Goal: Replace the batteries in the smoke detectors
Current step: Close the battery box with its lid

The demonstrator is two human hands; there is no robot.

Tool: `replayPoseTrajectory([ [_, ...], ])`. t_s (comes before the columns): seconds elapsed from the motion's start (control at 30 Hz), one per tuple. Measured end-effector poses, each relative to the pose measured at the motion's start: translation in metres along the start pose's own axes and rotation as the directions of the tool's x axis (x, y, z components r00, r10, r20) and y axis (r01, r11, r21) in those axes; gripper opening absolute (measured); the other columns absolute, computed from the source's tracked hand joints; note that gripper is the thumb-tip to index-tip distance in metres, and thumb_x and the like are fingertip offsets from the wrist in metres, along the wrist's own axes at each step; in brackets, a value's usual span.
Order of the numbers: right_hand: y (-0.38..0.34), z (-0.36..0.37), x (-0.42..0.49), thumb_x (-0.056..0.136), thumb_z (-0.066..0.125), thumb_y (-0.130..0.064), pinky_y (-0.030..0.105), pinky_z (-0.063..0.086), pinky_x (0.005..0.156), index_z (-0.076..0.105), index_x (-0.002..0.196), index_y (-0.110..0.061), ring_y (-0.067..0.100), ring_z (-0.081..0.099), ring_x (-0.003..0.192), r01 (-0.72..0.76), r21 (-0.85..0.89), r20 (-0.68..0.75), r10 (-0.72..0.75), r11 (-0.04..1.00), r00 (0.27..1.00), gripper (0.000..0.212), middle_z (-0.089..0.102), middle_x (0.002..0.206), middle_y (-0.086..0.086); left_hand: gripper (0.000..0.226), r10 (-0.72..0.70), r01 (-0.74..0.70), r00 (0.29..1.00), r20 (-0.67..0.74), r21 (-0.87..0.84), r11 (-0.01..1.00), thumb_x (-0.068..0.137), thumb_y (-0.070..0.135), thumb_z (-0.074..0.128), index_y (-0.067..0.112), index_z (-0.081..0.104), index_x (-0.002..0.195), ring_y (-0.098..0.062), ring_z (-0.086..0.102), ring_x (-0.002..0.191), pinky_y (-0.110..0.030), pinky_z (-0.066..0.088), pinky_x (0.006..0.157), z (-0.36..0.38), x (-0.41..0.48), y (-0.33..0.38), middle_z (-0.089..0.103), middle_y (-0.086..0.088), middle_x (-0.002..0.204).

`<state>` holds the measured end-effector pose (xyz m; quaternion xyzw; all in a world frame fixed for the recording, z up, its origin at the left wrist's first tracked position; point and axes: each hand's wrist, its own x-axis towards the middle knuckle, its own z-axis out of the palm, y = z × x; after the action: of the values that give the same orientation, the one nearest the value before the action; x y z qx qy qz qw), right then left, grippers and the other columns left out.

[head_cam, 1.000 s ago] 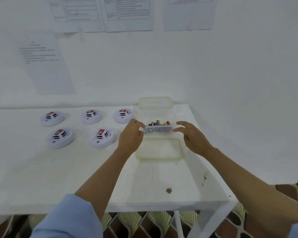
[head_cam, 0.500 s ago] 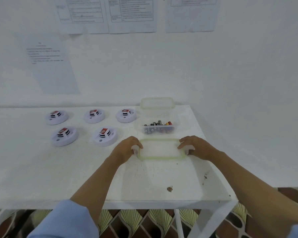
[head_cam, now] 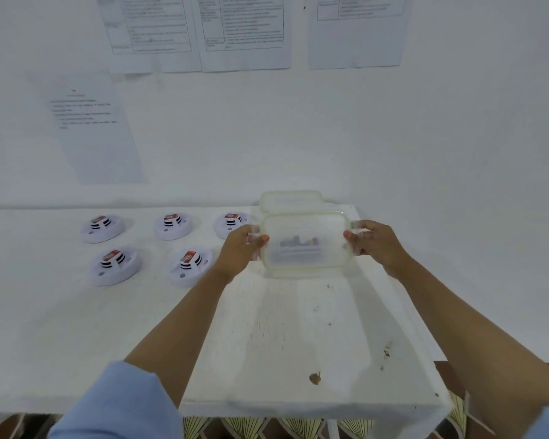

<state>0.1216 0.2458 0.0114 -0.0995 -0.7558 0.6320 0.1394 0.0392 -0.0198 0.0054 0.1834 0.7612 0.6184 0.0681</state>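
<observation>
Left hand (head_cam: 240, 248) and right hand (head_cam: 376, 245) each pinch one end of the clear lid (head_cam: 305, 224), held above the table (head_cam: 298, 331). Five smoke detectors (head_cam: 187, 266) sit to the left.

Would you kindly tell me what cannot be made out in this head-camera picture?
1. Batteries: head view, blurred behind the translucent lid that the left hand and right hand hold by its ends; count and type unclear.
2. Wall sheets: head view, print too small to read.
3. Smoke detectors: head view, red label text too small.
</observation>
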Motion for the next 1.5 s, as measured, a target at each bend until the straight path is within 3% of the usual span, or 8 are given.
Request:
replayPoseTrajectory([
  [0.2, -0.017, 0.021, 0.036, 0.081, 0.070, -0.012, 0.026, 0.048, 0.055, 0.057, 0.089, -0.005, 0.008, 0.047, 0.036, -0.133, 0.002, -0.071, 0.133, 0.991, 0.989, 0.017, 0.054, 0.062, 0.006, 0.013, -0.173, 0.167, 0.982, -0.076, -0.075, 0.983, 0.093, 0.014, 0.054, 0.012, 0.048, 0.082, -0.012, 0.046, 0.069, -0.024, 0.043, 0.061, -0.002, 0.044, 0.005, 0.047, 0.000, 0.078],
  [0.37, -0.020, 0.034, 0.057, 0.082, 0.068, -0.011, 0.025, 0.042, 0.051, 0.052, 0.086, -0.004, 0.016, 0.044, 0.046, -0.275, -0.061, -0.064, 0.271, 0.960, 0.960, 0.018, 0.049, 0.066, 0.006, 0.033, -0.383, 0.379, 0.924, 0.000, -0.141, 0.914, 0.093, 0.016, 0.055, 0.004, 0.050, 0.123, -0.024, 0.053, 0.097, -0.039, 0.050, 0.086, -0.009, 0.065, -0.004, 0.055, -0.008, 0.111],
  [0.63, -0.015, 0.042, 0.075, 0.080, 0.069, -0.008, 0.028, 0.036, 0.050, 0.058, 0.090, 0.003, 0.018, 0.041, 0.055, -0.403, -0.188, -0.140, 0.382, 0.896, 0.914, 0.018, 0.049, 0.072, 0.010, 0.004, -0.431, 0.433, 0.901, 0.051, -0.181, 0.883, 0.089, 0.001, 0.057, 0.003, 0.058, 0.085, -0.020, 0.060, 0.073, -0.034, 0.052, 0.070, -0.006, 0.078, -0.013, 0.060, -0.008, 0.092],
  [0.77, -0.009, 0.045, 0.074, 0.081, 0.067, -0.001, 0.041, 0.053, 0.080, 0.054, 0.114, 0.011, 0.034, 0.060, 0.097, -0.428, -0.074, -0.136, 0.416, 0.901, 0.899, 0.038, 0.058, 0.116, 0.024, 0.031, -0.435, 0.432, 0.900, 0.030, -0.189, 0.882, 0.088, 0.000, 0.059, -0.008, 0.053, 0.117, -0.026, 0.056, 0.093, -0.038, 0.049, 0.082, -0.005, 0.078, -0.012, 0.056, -0.013, 0.104],
  [0.9, -0.017, 0.044, 0.067, 0.083, 0.063, 0.004, 0.042, 0.050, 0.088, 0.055, 0.115, 0.009, 0.037, 0.055, 0.114, -0.438, -0.069, -0.091, 0.431, 0.897, 0.898, 0.033, 0.056, 0.124, 0.024, 0.028, -0.439, 0.432, 0.898, 0.004, -0.191, 0.881, 0.089, 0.003, 0.059, -0.004, 0.053, 0.115, -0.027, 0.054, 0.094, -0.038, 0.050, 0.082, -0.003, 0.071, -0.009, 0.056, -0.011, 0.099],
  [1.07, -0.019, 0.043, 0.053, 0.086, 0.059, 0.001, 0.038, 0.050, 0.082, 0.055, 0.116, 0.002, 0.032, 0.058, 0.106, -0.436, -0.080, -0.033, 0.435, 0.897, 0.900, 0.030, 0.057, 0.124, 0.022, 0.005, -0.467, 0.460, 0.884, -0.004, -0.172, 0.871, 0.089, 0.007, 0.059, 0.007, 0.057, 0.085, -0.017, 0.056, 0.074, -0.029, 0.051, 0.067, -0.005, 0.064, -0.009, 0.057, -0.007, 0.087],
  [1.3, -0.014, 0.047, 0.042, 0.091, 0.057, -0.011, 0.035, 0.052, 0.076, 0.053, 0.120, -0.001, 0.025, 0.054, 0.091, -0.410, -0.134, -0.052, 0.407, 0.902, 0.912, 0.031, 0.056, 0.108, 0.014, 0.044, -0.388, 0.384, 0.917, -0.090, -0.059, 0.921, 0.089, 0.011, 0.060, -0.005, 0.046, 0.128, -0.026, 0.053, 0.096, -0.034, 0.049, 0.073, -0.006, 0.056, -0.007, 0.052, -0.019, 0.127],
  [1.5, -0.013, 0.049, 0.039, 0.092, 0.055, -0.016, 0.036, 0.054, 0.070, 0.052, 0.113, -0.005, 0.026, 0.054, 0.088, -0.427, -0.103, -0.055, 0.423, 0.898, 0.904, 0.023, 0.055, 0.107, 0.013, 0.047, -0.377, 0.369, 0.917, -0.131, -0.081, 0.926, 0.088, 0.011, 0.062, 0.000, 0.044, 0.130, -0.028, 0.052, 0.099, -0.035, 0.050, 0.074, -0.004, 0.052, -0.007, 0.049, -0.020, 0.131],
])
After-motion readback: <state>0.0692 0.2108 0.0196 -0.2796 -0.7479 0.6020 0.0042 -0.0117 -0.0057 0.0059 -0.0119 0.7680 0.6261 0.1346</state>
